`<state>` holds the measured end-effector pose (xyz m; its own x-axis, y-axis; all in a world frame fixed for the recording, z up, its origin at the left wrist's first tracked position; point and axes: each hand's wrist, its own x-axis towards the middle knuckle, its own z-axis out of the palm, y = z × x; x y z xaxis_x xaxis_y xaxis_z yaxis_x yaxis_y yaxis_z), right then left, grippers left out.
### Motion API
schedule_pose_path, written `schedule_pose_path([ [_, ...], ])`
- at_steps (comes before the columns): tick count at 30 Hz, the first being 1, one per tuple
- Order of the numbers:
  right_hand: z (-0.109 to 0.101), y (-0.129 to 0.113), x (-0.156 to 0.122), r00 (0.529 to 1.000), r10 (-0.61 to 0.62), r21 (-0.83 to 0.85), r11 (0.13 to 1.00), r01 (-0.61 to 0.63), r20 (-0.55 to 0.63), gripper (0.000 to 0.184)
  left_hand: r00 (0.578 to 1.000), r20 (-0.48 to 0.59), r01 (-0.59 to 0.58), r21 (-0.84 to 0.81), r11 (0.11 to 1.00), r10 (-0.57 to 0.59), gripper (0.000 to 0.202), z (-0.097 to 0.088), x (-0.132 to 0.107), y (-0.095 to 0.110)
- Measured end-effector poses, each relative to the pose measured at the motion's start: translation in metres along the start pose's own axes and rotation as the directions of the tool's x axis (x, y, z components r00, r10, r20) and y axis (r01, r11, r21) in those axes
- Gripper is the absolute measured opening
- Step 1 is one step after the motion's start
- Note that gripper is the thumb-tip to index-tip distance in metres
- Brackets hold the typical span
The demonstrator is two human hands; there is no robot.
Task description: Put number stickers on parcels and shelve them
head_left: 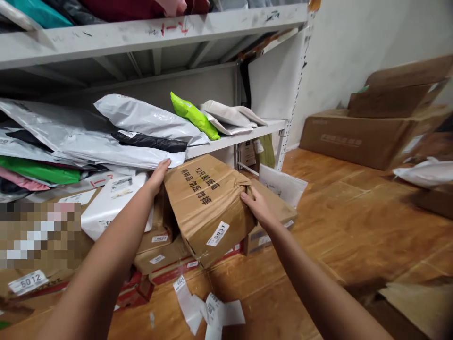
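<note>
A brown cardboard box [201, 208] with black printed characters and a "6031" label is tilted in front of the lower shelf, between my hands. My right hand [255, 204] grips its crumpled right corner, thumb on top and the other fingers mostly hidden. My left hand [160, 177] is at the box's far left edge, its fingers partly hidden; its tip overlaps a white plastic mailer [123, 148] on the shelf. Under and behind the tilted box are stacked cartons, including one [161, 236] labelled "6034". A white wrapped parcel [116, 203] lies left of my left forearm.
Above is a white shelf beam [219, 23] with bags on it. A lime-green mailer [194, 115] and pale mailers rest on the lower shelf. Loose label strips [212, 311] lie on the wooden floor [329, 212]. Large cartons [348, 137] stand by the right wall.
</note>
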<state>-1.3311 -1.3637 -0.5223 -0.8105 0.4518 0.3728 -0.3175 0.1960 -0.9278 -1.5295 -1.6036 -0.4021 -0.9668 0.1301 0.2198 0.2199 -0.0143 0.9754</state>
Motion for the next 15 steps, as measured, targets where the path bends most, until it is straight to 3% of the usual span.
schedule_pose_path([
  [3, -0.001, -0.005, -0.009, 0.990, 0.106, -0.059, 0.993, -0.101, 0.088, 0.090, 0.999, -0.015, 0.049, -0.031, 0.998, -0.049, 0.043, -0.004, 0.016, 0.003],
  [6, 0.002, -0.010, -0.016, 0.967, 0.224, -0.097, 0.972, -0.213, 0.118, 0.087, 0.992, -0.058, 0.111, -0.044, 0.993, -0.113, 0.046, -0.009, 0.032, 0.012],
  [9, 0.009, -0.007, -0.024, 0.941, 0.317, -0.044, 0.948, -0.314, 0.116, 0.085, 0.975, -0.205, 0.091, 0.003, 0.996, -0.088, 0.040, -0.007, 0.046, 0.020],
  [12, 0.019, -0.003, -0.036, 0.902, 0.407, 0.040, 0.909, -0.416, 0.144, 0.086, 0.899, -0.435, 0.130, 0.152, 0.980, -0.051, 0.030, 0.000, 0.059, 0.027],
  [15, 0.030, -0.009, -0.052, 0.860, 0.506, 0.068, 0.858, -0.510, 0.068, 0.092, 0.828, -0.543, 0.300, 0.223, 0.928, -0.137, 0.026, 0.007, 0.069, 0.038],
])
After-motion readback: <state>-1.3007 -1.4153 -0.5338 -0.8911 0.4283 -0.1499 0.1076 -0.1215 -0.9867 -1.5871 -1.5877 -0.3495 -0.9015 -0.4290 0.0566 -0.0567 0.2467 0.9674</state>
